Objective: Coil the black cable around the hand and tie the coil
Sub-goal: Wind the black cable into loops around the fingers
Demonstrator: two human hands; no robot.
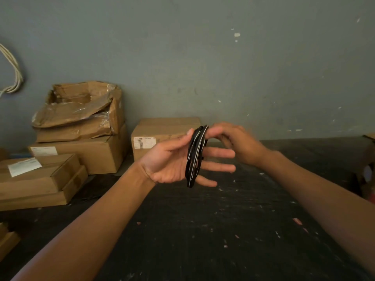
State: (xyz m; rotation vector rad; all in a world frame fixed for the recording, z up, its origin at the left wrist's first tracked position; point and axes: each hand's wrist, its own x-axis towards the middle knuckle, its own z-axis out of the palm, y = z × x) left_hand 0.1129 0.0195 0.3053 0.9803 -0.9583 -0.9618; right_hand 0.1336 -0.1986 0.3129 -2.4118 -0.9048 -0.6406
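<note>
The black cable (194,157), with a thin white stripe, is wound in several loops around the four fingers of my left hand (172,159). That hand is held palm up above the dark table, fingers straight and pointing right, thumb resting against the coil's top. My right hand (233,142) is just behind and right of the coil, its fingertips pinching the cable at the top of the loops. The cable's free end is hidden.
The dark, paint-flecked table (203,230) lies below both hands. Cardboard boxes stand at the back: a sealed one (162,134) just behind my left hand, a stack with a torn open box (81,110) further left, flat boxes (40,179) at the left edge. A grey wall rises behind.
</note>
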